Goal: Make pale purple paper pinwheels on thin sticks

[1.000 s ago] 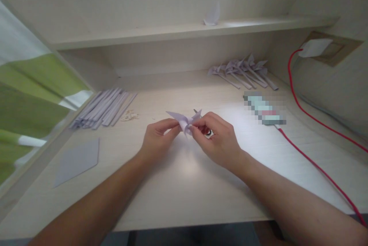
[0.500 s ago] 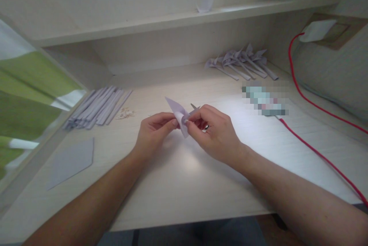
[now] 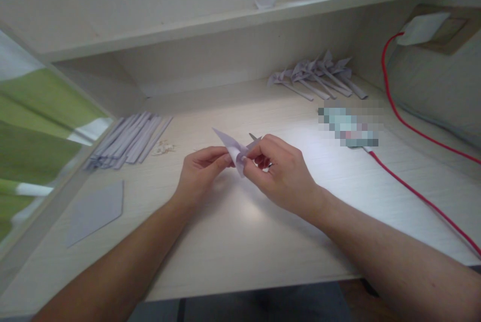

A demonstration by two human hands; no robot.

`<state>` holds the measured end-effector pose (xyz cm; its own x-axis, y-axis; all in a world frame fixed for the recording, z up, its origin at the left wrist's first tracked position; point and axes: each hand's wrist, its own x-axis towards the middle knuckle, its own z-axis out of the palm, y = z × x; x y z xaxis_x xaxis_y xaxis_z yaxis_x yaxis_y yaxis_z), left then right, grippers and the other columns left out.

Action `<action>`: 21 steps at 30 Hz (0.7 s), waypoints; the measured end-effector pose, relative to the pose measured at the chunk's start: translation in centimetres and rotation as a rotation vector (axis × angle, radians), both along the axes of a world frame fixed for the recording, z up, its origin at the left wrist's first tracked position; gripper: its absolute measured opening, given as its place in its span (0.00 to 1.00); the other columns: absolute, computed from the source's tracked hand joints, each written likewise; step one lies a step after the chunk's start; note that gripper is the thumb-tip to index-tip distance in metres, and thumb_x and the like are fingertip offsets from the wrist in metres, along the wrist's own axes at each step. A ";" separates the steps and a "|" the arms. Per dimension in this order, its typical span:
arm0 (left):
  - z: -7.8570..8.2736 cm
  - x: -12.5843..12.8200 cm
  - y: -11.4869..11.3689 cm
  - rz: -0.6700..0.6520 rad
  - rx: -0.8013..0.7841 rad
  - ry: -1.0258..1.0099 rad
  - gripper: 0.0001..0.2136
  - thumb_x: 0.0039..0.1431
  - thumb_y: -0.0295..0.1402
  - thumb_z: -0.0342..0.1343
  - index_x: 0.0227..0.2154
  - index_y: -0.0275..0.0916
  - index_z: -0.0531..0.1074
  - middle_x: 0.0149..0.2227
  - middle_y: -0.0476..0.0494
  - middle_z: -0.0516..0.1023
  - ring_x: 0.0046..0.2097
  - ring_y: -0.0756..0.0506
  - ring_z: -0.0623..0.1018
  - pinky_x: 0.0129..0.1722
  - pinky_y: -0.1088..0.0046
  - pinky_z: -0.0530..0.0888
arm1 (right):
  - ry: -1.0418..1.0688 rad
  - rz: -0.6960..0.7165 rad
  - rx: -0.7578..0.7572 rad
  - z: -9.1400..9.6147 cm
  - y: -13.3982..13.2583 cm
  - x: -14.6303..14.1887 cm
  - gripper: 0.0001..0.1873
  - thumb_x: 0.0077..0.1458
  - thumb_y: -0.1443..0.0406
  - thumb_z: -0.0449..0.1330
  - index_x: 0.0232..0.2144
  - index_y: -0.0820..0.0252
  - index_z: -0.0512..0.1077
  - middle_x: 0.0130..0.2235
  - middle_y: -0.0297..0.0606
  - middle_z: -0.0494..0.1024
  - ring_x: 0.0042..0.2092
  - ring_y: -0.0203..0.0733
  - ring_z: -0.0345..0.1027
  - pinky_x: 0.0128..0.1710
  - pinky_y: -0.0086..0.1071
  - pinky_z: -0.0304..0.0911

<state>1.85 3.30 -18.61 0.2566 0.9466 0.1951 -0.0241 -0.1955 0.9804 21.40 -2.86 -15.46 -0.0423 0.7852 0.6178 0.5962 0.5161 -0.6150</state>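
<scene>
Between my hands is a folded white paper pinwheel head (image 3: 233, 152), its long pointed tip aimed up and to the left. My left hand (image 3: 205, 169) pinches it from the left side with thumb and fingers. From the other side, the thumb and forefinger of my right hand (image 3: 280, 169) grip it near the middle. A grey metal blade tip, seemingly of scissors (image 3: 253, 136), shows just behind my right hand; the rest is hidden, and I cannot tell whether it lies on the table or is held.
At the left lie rolled paper sticks (image 3: 128, 141), small pale bits (image 3: 164, 148) and a stack of paper sheets (image 3: 98, 211). Several finished paper pinwheels (image 3: 315, 78) rest at the back right. A blurred-out object (image 3: 349, 126) with a red cable (image 3: 417, 189) lies at right, below a white plug (image 3: 424, 28).
The camera view has shifted slightly. Both hands keep the same grip on the paper pinwheel head, which is tilted a touch further left.
</scene>
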 end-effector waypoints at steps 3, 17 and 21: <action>0.1 0.0 0.0 -0.013 0.021 -0.009 0.08 0.56 0.38 0.74 0.37 0.42 0.88 0.37 0.42 0.89 0.39 0.42 0.86 0.44 0.67 0.83 | -0.003 -0.006 -0.005 -0.1 0.0 0.0 0.07 0.60 0.70 0.65 0.29 0.57 0.73 0.31 0.34 0.76 0.33 0.38 0.69 0.35 0.34 0.65; 0.4 0.0 0.0 0.002 -0.045 -0.027 0.07 0.54 0.34 0.74 0.35 0.40 0.87 0.38 0.42 0.88 0.39 0.45 0.85 0.46 0.70 0.81 | 0.020 0.013 -0.056 -0.3 0.1 -0.1 0.07 0.61 0.69 0.65 0.30 0.59 0.74 0.31 0.34 0.75 0.33 0.38 0.69 0.36 0.33 0.64; 0.4 0.1 -0.1 0.012 -0.094 -0.016 0.07 0.55 0.33 0.73 0.36 0.39 0.87 0.39 0.41 0.88 0.39 0.45 0.84 0.46 0.69 0.81 | 0.031 0.025 -0.059 -0.4 0.1 -0.1 0.06 0.61 0.69 0.64 0.30 0.60 0.74 0.32 0.36 0.75 0.34 0.39 0.69 0.36 0.34 0.64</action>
<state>1.95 3.23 -18.19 0.2430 0.9639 0.1089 -0.0382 -0.1027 0.9940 21.31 -2.77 -15.89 -0.0436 0.8195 0.5715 0.5637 0.4924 -0.6631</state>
